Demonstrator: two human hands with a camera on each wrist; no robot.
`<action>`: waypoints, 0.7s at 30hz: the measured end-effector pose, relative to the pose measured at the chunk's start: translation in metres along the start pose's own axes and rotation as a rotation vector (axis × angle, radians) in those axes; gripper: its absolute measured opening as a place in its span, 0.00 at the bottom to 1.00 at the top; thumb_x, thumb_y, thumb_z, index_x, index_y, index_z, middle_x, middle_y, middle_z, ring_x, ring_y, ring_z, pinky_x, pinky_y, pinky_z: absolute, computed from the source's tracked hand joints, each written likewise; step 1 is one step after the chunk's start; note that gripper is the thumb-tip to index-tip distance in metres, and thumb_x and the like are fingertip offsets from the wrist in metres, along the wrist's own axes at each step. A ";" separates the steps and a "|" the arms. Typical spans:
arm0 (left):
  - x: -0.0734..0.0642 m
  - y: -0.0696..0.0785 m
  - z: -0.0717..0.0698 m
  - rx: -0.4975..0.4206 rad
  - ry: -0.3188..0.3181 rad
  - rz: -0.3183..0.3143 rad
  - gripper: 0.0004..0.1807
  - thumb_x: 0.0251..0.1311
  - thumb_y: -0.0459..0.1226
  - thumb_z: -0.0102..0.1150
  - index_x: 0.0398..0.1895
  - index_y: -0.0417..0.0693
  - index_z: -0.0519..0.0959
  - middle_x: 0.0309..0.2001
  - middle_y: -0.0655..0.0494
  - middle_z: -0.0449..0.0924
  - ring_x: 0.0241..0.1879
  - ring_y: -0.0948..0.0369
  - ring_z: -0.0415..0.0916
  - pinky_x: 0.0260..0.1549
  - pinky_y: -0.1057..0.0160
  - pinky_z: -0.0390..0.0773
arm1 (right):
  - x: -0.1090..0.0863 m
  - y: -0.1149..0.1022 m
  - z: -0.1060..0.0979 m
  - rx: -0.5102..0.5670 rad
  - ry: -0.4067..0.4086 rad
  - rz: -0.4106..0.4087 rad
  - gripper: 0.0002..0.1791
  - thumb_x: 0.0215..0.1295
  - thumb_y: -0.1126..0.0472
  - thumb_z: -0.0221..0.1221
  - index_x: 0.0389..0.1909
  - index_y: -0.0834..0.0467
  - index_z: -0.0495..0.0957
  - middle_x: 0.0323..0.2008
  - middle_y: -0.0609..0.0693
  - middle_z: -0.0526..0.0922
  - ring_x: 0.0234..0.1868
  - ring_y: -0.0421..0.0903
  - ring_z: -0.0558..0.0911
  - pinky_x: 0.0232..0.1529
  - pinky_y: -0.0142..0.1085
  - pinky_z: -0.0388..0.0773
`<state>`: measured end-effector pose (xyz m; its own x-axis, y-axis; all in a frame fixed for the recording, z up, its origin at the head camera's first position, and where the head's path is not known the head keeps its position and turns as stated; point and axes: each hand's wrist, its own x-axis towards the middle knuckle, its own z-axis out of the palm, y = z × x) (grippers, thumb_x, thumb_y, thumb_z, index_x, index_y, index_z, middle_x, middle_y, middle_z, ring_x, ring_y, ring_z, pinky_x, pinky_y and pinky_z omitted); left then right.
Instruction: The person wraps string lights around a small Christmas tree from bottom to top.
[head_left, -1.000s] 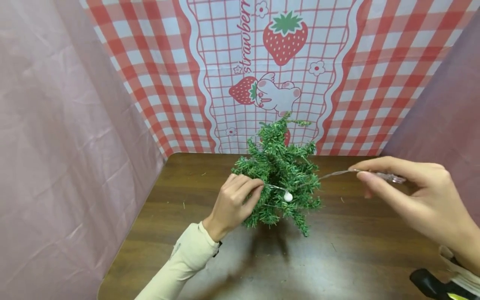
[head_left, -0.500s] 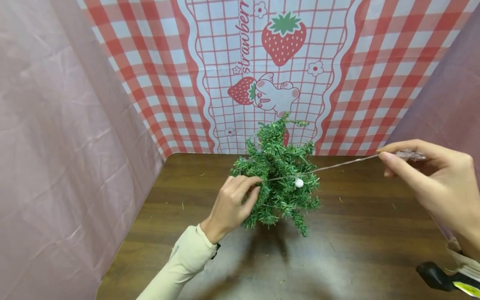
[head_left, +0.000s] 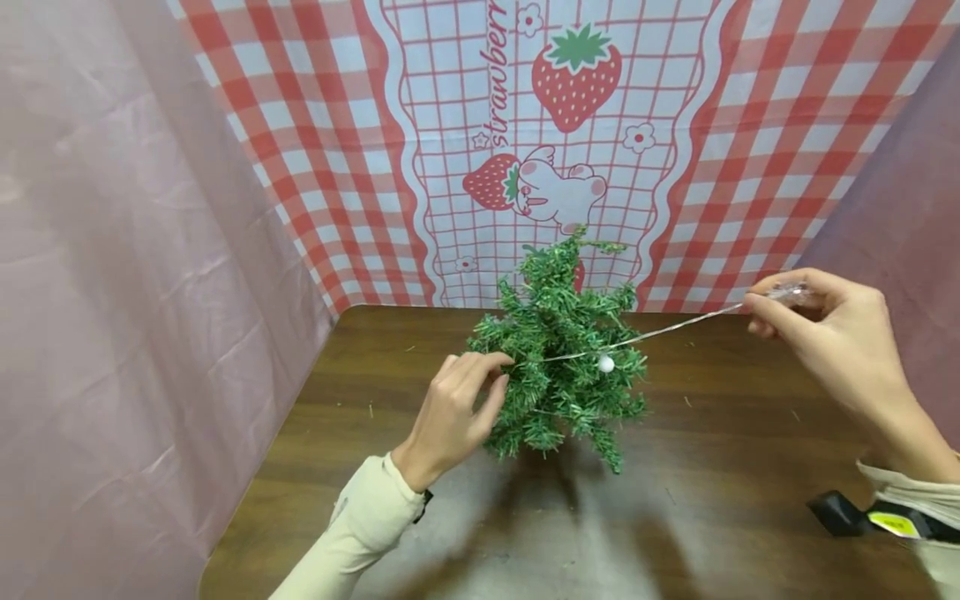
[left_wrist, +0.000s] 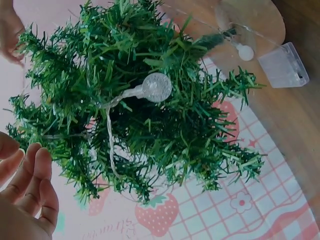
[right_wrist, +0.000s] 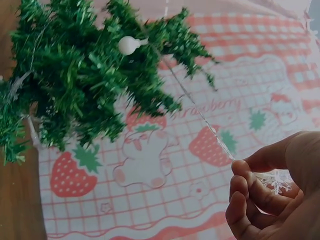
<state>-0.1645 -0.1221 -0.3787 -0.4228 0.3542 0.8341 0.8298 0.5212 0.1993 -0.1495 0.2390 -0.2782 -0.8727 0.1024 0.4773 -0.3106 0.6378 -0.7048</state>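
Observation:
A small green artificial Christmas tree (head_left: 558,342) stands on the table. My right hand (head_left: 840,333) pinches a string of lights (head_left: 675,327) to the right of the tree, with a clear bunch of it (right_wrist: 277,181) inside the palm. From those fingers the cord runs taut across the front branches, where a white bulb (head_left: 606,363) hangs. My left hand (head_left: 453,412) is at the tree's left side. In the left wrist view its fingers (left_wrist: 42,175) are relaxed, bent a little, with nothing between them. A clear round bulb (left_wrist: 157,87) sits among the branches there.
In the left wrist view, a clear plastic box (left_wrist: 284,66) lies beside the tree, near another white bulb (left_wrist: 245,52). The wooden table (head_left: 360,467) ends at a strawberry-print checked cloth (head_left: 442,108) behind. A pink curtain (head_left: 150,250) hangs at left.
My right hand has moved up and to the right, pulling the cord straight. The white bulb has shifted right and up. My left fingers have parted and let go of the cord.

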 end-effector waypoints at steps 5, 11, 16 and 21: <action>0.005 -0.004 -0.007 -0.030 0.016 -0.029 0.10 0.58 0.34 0.51 0.42 0.43 0.75 0.31 0.60 0.75 0.31 0.67 0.71 0.31 0.69 0.67 | 0.015 0.017 0.010 0.022 -0.062 0.038 0.13 0.54 0.56 0.62 0.36 0.60 0.78 0.19 0.46 0.81 0.20 0.36 0.77 0.20 0.22 0.71; 0.015 -0.011 -0.013 -0.049 0.021 -0.060 0.10 0.59 0.34 0.49 0.42 0.42 0.75 0.32 0.59 0.75 0.33 0.66 0.71 0.33 0.68 0.69 | 0.038 0.031 0.029 -0.046 -0.087 0.040 0.14 0.54 0.51 0.62 0.36 0.57 0.76 0.18 0.44 0.81 0.18 0.36 0.77 0.18 0.25 0.71; 0.024 -0.022 -0.020 -0.033 -0.005 -0.083 0.10 0.59 0.35 0.49 0.42 0.41 0.74 0.32 0.58 0.74 0.32 0.65 0.71 0.34 0.67 0.69 | 0.060 0.036 0.052 -0.029 -0.209 0.048 0.18 0.58 0.48 0.57 0.39 0.59 0.75 0.21 0.49 0.81 0.21 0.42 0.78 0.19 0.30 0.74; 0.035 -0.037 -0.027 -0.044 -0.035 -0.127 0.10 0.60 0.34 0.49 0.43 0.42 0.73 0.33 0.58 0.72 0.32 0.66 0.68 0.31 0.69 0.70 | 0.080 0.037 0.064 -0.036 -0.349 0.050 0.21 0.62 0.46 0.52 0.40 0.61 0.76 0.25 0.52 0.79 0.25 0.45 0.77 0.22 0.34 0.75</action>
<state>-0.2003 -0.1501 -0.3430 -0.5372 0.3147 0.7826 0.7836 0.5294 0.3250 -0.2548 0.2218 -0.3003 -0.9647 -0.1290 0.2297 -0.2559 0.6654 -0.7012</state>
